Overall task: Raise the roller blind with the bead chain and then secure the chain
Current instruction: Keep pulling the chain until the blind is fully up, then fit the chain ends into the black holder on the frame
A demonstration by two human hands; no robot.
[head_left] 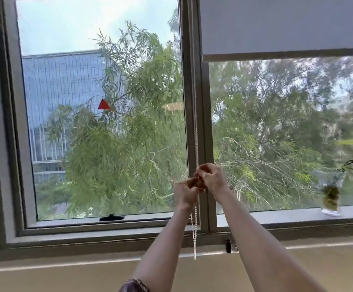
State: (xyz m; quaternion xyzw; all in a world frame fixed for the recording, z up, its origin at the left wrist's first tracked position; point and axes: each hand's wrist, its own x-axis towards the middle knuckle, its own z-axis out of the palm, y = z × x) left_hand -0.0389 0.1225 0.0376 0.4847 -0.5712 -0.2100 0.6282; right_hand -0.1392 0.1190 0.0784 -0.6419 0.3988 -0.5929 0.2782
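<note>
- Presently, thin white bead chain (196, 127): runs down along the grey centre mullion (192, 81) between the two panes, passes through both hands, and hangs below them as a loose loop whose lowest point lies in front of the lower frame rail.
- Pale grey fabric roller blind (285, 24): over the right pane only; its bottom bar sits in the upper part of that pane, glass exposed beneath it.
- Right hand (211, 178): raised at the mullion, fingers curled closed and pinching the chain; the upper of the two hands.
- Left hand (185, 192): just below and to the left, touching the right hand; fingers curled around the chain, strands dropping out under the palm.
- Both forearms bare; patterned dark sleeve (134, 286) at the left elbow, bottom edge of view.
- Small dark fitting (228, 246) on the lower frame, near the chain loop and to its right, not touching it; type cannot be told.
- Clear glass vase with green plant cuttings (330, 192) standing on the right window sill (276, 216), well apart from the hands.
- Black window latch (111, 217) at the bottom of the left pane; red triangle sticker (103, 104) on its glass.
</note>
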